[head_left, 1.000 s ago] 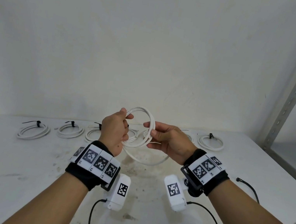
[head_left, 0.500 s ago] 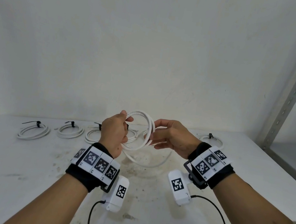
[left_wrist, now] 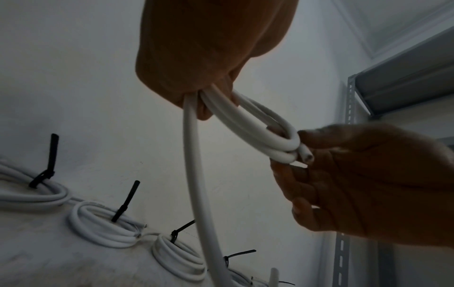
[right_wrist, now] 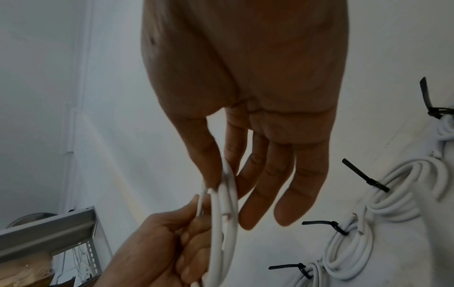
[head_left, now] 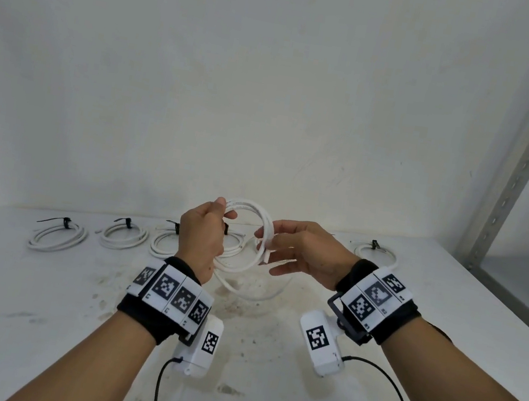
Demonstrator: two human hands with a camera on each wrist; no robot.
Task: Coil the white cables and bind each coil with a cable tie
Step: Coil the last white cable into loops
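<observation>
I hold a white cable coil upright in the air over the table. My left hand grips the coil's left side in a fist, seen close in the left wrist view. My right hand pinches the coil's right side between thumb and forefinger, the other fingers nearly straight. The cable's cut end lies against the turns at that pinch. One loose turn hangs below the left fist. In the right wrist view the coil runs edge-on between both hands.
Several bound coils with black ties lie in a row at the back of the table. A perforated metal shelf post stands at the right. Black leads from the wrist cameras trail over the near table.
My right hand has shifted its hold on the coil's right side, and the cut end now shows beneath its fingers. The left hand has kept its grip and barely moved.
</observation>
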